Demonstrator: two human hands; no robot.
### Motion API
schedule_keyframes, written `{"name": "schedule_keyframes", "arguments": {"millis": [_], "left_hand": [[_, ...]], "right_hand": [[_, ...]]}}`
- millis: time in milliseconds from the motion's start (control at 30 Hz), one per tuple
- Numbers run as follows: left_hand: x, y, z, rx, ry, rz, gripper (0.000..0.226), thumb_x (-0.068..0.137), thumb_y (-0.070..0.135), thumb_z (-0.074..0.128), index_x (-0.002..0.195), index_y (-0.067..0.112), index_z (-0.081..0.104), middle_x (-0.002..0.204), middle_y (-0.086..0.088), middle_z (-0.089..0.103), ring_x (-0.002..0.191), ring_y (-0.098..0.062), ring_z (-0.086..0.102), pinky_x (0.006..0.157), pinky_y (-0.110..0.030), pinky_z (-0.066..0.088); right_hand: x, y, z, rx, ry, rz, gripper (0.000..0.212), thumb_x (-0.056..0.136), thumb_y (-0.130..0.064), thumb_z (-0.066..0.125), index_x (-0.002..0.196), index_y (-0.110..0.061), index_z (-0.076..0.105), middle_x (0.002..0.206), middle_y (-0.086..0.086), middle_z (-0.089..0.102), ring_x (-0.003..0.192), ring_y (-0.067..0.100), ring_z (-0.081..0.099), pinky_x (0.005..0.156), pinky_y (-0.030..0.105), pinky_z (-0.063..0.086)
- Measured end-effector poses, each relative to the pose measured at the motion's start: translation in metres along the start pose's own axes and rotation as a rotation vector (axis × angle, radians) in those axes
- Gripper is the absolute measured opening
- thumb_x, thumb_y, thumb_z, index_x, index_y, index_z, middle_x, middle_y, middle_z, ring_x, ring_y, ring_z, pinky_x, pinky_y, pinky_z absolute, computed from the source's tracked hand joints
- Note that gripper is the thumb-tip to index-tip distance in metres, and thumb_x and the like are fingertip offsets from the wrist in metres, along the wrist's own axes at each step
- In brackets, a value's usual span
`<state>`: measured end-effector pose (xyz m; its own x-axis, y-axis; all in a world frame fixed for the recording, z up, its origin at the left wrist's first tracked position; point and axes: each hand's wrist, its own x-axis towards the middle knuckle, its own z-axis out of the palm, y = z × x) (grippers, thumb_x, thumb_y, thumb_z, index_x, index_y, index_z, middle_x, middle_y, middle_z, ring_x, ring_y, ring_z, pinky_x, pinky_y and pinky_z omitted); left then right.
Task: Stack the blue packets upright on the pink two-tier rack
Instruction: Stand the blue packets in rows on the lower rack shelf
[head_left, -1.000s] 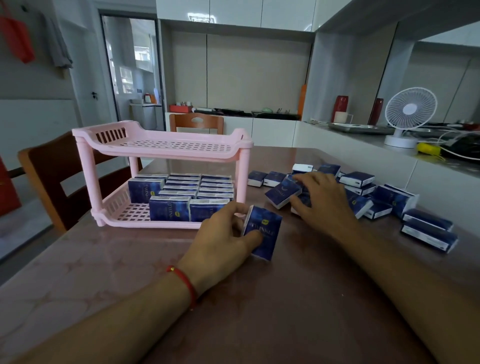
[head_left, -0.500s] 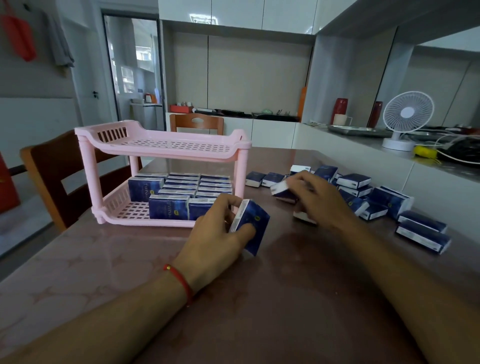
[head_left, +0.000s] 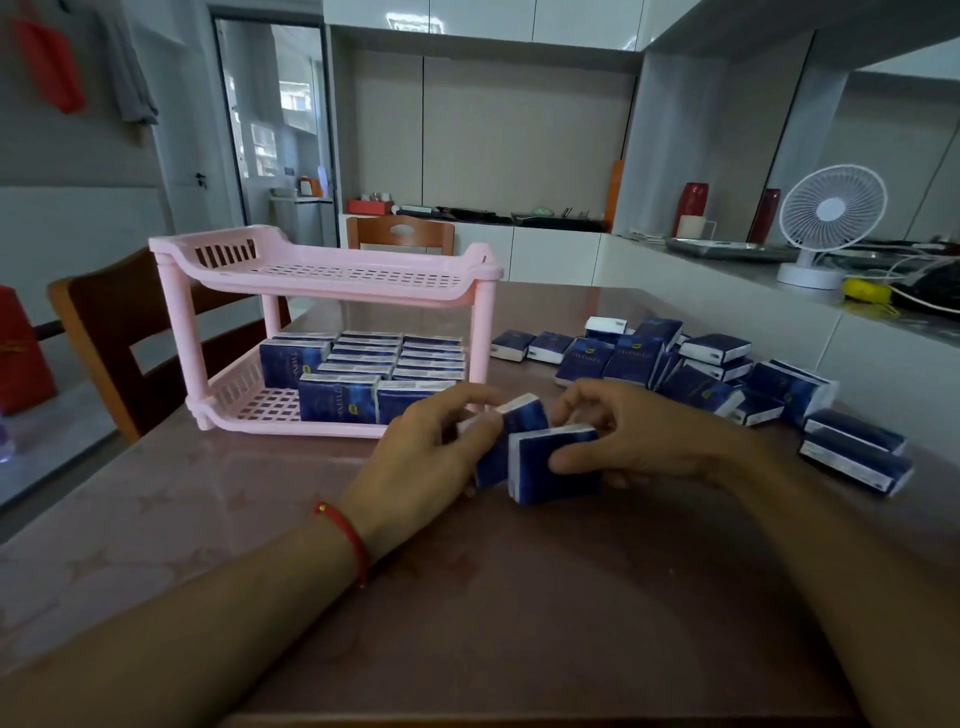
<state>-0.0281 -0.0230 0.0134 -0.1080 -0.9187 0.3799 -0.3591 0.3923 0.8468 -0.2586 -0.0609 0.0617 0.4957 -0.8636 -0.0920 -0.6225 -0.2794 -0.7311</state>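
Your left hand (head_left: 434, 449) is closed around one blue packet (head_left: 501, 441), thumb on the near side and fingers over the top, and your right hand (head_left: 631, 439) pinches a second packet (head_left: 550, 462) between thumb and fingers. The two packets meet edge to edge between your hands, both standing on the table (head_left: 519, 597) with their white ends up and slightly tilted toward you.

The pink rack (head_left: 332, 317) lies at about ten o'clock from your left hand, with its front rim just beyond your knuckles. Your left hand is clearly the nearer one; the right would have to cross over it. The lower tier (head_left: 260, 402) already holds rows of upright packets filling its right and rear parts, and the bare grid shows at the left front, at roughly nine to ten o'clock from your hands. The top tier (head_left: 358, 273) is bare.

Each held packet's long axis runs roughly from you toward the rack, so I judge you need a quarter turn to match the front row, whose broad faces look at you. The loose pile (head_left: 701, 374) waits at two o'clock from your right hand.
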Motion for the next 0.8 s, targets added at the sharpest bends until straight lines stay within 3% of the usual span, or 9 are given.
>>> {"name": "schedule_keyframes", "arguments": {"millis": [67, 133, 200, 300, 433, 567, 800], "left_hand": [[0.001, 0.000, 0.001, -0.022, -0.053, -0.019, 0.023, 0.101, 0.037, 0.053, 0.118, 0.034, 0.068, 0.105, 0.003, 0.073, 0.086, -0.021, 0.070, 0.068, -0.032, 0.059], [-0.002, 0.001, 0.000, 0.093, -0.145, 0.053, 0.036, 0.091, 0.045, 0.065, 0.126, 0.036, 0.062, 0.111, 0.010, 0.072, 0.096, -0.006, 0.069, 0.080, -0.027, 0.059], [-0.006, 0.002, -0.003, 0.196, -0.236, 0.105, 0.055, 0.082, 0.043, 0.078, 0.132, 0.038, 0.056, 0.115, 0.014, 0.071, 0.100, 0.000, 0.068, 0.085, -0.024, 0.058], [-0.004, 0.003, -0.011, 0.249, -0.265, 0.109, 0.065, 0.078, 0.038, 0.082, 0.136, 0.041, 0.053, 0.118, 0.014, 0.069, 0.102, 0.002, 0.066, 0.089, -0.022, 0.057], [-0.002, -0.001, -0.018, 0.293, -0.220, 0.115, 0.066, 0.076, 0.037, 0.084, 0.133, 0.041, 0.050, 0.119, 0.011, 0.067, 0.101, -0.003, 0.067, 0.092, -0.030, 0.057], [-0.002, -0.003, -0.022, 0.205, -0.241, 0.084, 0.065, 0.076, 0.029, 0.085, 0.131, 0.034, 0.049, 0.115, 0.007, 0.069, 0.099, -0.008, 0.070, 0.091, -0.037, 0.058], [-0.029, 0.006, -0.060, 0.148, -0.254, 0.129, 0.054, 0.087, 0.012, 0.074, 0.132, 0.022, 0.046, 0.127, -0.001, 0.063, 0.112, -0.017, 0.065, 0.096, -0.041, 0.054]], "right_hand": [[0.004, -0.004, 0.010, -0.014, 0.031, -0.016, 0.053, 0.071, -0.040, 0.085, 0.110, -0.027, 0.051, 0.089, -0.002, 0.075, 0.063, 0.024, 0.065, 0.056, 0.037, 0.053], [0.008, -0.004, 0.016, -0.084, 0.098, -0.070, 0.059, 0.063, -0.053, 0.084, 0.107, -0.033, 0.050, 0.097, -0.005, 0.075, 0.080, 0.016, 0.072, 0.073, 0.041, 0.062], [0.007, -0.005, 0.021, -0.179, 0.110, -0.111, 0.059, 0.063, -0.060, 0.079, 0.107, -0.035, 0.050, 0.100, -0.007, 0.073, 0.086, 0.009, 0.071, 0.079, 0.038, 0.061], [0.004, -0.010, 0.020, -0.280, 0.122, -0.143, 0.062, 0.062, -0.069, 0.072, 0.113, -0.040, 0.051, 0.105, -0.010, 0.066, 0.088, 0.008, 0.065, 0.080, 0.033, 0.059], [0.003, -0.010, 0.014, -0.248, 0.059, -0.190, 0.058, 0.072, -0.055, 0.077, 0.123, -0.039, 0.055, 0.111, -0.016, 0.062, 0.089, 0.002, 0.061, 0.076, 0.023, 0.052], [0.006, -0.007, 0.019, -0.155, 0.054, -0.242, 0.047, 0.076, -0.041, 0.081, 0.118, -0.033, 0.061, 0.111, -0.012, 0.069, 0.097, 0.006, 0.068, 0.087, 0.033, 0.059], [0.004, -0.028, 0.053, 0.035, 0.136, -0.336, 0.041, 0.074, -0.034, 0.084, 0.111, -0.029, 0.067, 0.101, -0.008, 0.074, 0.092, 0.012, 0.071, 0.082, 0.039, 0.061]]}}
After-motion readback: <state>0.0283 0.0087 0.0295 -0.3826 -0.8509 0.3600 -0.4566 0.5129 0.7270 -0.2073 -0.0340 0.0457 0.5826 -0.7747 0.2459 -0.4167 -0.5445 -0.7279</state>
